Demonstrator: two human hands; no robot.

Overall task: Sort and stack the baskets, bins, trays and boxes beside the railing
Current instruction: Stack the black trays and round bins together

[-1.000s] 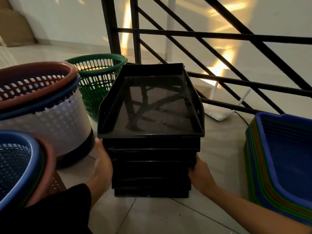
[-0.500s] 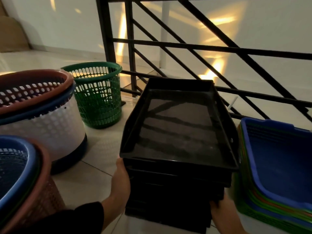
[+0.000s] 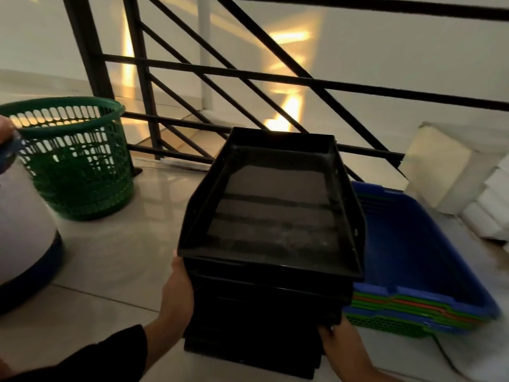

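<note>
From the head camera, a stack of black trays point(image 3: 271, 244) stands on the tiled floor point(image 3: 115, 260) in front of the railing point(image 3: 248, 78). The left hand point(image 3: 176, 293) lies flat against the stack's left side, fingers straight. The right hand point(image 3: 341, 343) curls its fingers round the stack's lower right corner. Just right of the stack, touching it, sits a pile of blue, green and orange trays point(image 3: 418, 271). Left of the stack, well apart, stands a green basket point(image 3: 74, 158), and beyond it a white bin point(image 3: 22, 230). White foam blocks point(image 3: 451, 183) lie right of the coloured pile.
</note>
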